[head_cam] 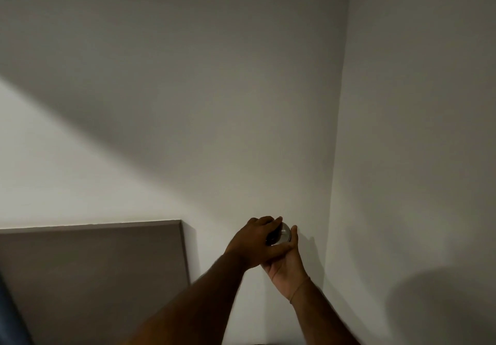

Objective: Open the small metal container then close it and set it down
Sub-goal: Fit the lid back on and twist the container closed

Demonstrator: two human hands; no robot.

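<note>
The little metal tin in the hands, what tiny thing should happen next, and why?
Probably twist or lift the lid. The left hand covers the top of the small metal container while the right hand cups it from below, held up in the air. Whether the lid is already loose can't be seen.

The container point(282, 235) sits between both hands: the left hand point(255, 242) over its near-left side, the right hand point(285, 264) under and right of it. A panel point(94, 277) stands left of the hands, the wall point(188, 103) behind them.
</note>
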